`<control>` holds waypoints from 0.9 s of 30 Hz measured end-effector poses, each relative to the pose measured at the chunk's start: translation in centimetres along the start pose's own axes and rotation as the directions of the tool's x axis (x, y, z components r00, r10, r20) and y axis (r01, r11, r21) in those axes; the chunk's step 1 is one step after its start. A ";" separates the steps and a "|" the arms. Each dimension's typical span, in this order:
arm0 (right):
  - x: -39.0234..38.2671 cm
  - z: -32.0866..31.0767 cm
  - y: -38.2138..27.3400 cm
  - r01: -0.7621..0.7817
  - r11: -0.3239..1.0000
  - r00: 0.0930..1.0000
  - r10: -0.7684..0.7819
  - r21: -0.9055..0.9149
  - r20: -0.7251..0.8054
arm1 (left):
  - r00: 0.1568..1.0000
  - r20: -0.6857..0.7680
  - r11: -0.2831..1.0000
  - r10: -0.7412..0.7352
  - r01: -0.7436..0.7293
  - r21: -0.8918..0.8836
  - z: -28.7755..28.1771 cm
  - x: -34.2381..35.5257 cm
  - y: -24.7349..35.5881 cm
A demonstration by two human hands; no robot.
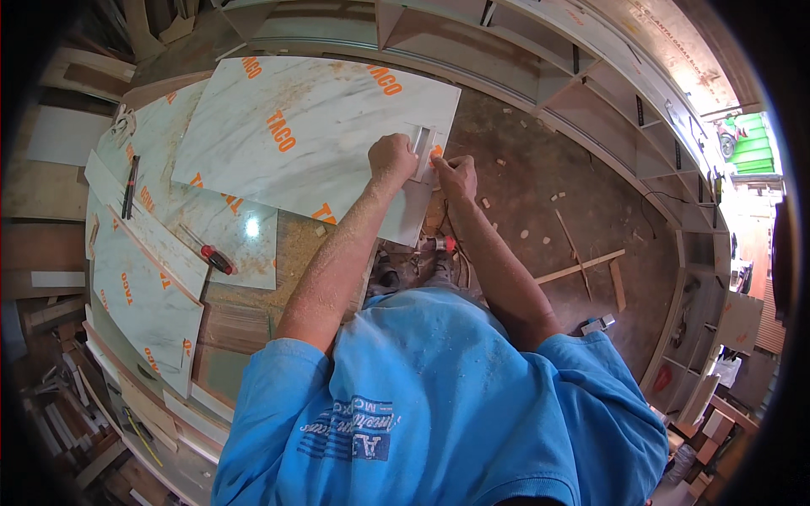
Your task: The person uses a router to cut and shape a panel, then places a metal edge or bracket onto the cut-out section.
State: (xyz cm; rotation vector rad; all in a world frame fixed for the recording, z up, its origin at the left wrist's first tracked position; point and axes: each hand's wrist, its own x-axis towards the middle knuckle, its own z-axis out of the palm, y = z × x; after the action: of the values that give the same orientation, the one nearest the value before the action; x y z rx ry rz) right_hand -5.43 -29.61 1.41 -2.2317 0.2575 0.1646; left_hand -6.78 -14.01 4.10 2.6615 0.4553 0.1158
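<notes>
1. Two bare hands meet near the right end of a marble-patterned board (pixel 325 139), which lies across the other sheets.
2. Left hand (pixel 393 158): fingers curled in, against or just beside a silvery metal strip (pixel 423 150). Fingertips hidden; cannot tell whether they grip it.
3. Right hand (pixel 456 177): at the board's edge, across the strip from the left. Fingers bent, thumb and forefinger close together; cannot tell if anything is pinched between them.
4. Strip's place: on the board, near its right edge, set roughly along that edge.
5. Step in hand, my reading: placing or fitting the strip at the edge.
6. Next move probably calls for steadying with the left hand and small, fine finger work with the right, keeping the strip in line.
7. About: sawdust (pixel 319 74) on the board; a red-handled screwdriver (pixel 217 260) on a lower sheet, left; wood sticks (pixel 582 266) on the floor, right.
</notes>
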 end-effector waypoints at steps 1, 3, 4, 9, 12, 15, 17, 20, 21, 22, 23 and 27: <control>0.6 -0.1 0.8 -0.004 1.000 1.000 0.004 -0.001 -0.001 | 0.996 0.091 0.998 -0.028 0.032 -0.048 -0.3 0.4 0.1; 1.9 -0.3 1.7 -0.288 0.908 0.824 0.072 0.305 0.563 | 0.992 0.121 0.997 -0.045 0.052 -0.055 -0.5 0.8 0.4; 2.0 0.1 2.2 -0.289 0.907 0.826 0.074 0.306 0.559 | 0.987 0.148 0.995 -0.062 0.072 -0.062 -0.5 1.0 0.5; 1.1 2.0 2.1 -0.325 0.843 0.842 0.052 0.429 0.536 | 0.981 0.167 0.988 -0.101 0.118 -0.099 -0.4 1.8 -0.7; 0.5 2.1 1.6 -0.272 0.871 0.865 0.034 0.410 0.501 | 0.967 0.216 0.981 -0.135 0.161 -0.108 -0.4 2.2 -1.4; 0.8 2.5 1.6 -0.260 0.918 0.880 0.098 0.299 0.464 | 0.961 0.242 0.982 -0.132 0.160 -0.100 -0.1 2.3 -1.4; 1.7 2.6 2.3 -0.253 0.926 0.898 0.116 0.282 0.425 | 0.966 0.236 0.987 -0.102 0.128 -0.095 0.2 2.6 -0.6; 1.8 3.1 1.9 -0.278 0.925 0.880 0.136 0.260 0.455 | 0.964 0.256 0.994 -0.078 0.096 -0.060 -0.2 3.1 -1.5; 1.8 3.0 2.0 -0.305 0.922 0.852 0.152 0.239 0.502 | 0.957 0.279 0.994 -0.072 0.091 -0.053 -0.2 3.0 -1.6; 1.7 3.1 2.0 -0.306 0.920 0.853 0.149 0.247 0.501 | 0.951 0.302 0.995 -0.067 0.084 -0.045 -0.2 3.0 -1.7; 1.5 3.4 2.0 -0.290 0.915 0.858 0.119 0.280 0.500 | 0.952 0.300 0.996 -0.064 0.079 -0.039 -0.3 3.0 -1.8; 2.4 3.1 3.8 -0.230 0.922 0.895 0.075 0.310 0.439 | 0.954 0.294 0.995 -0.050 0.075 -0.071 -0.1 3.1 -0.3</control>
State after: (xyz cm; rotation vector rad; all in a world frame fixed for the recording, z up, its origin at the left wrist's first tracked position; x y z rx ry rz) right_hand -4.12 -29.82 -3.89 -1.7603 0.2089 0.6300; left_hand -3.93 -12.65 4.07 2.5243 0.4263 -0.2706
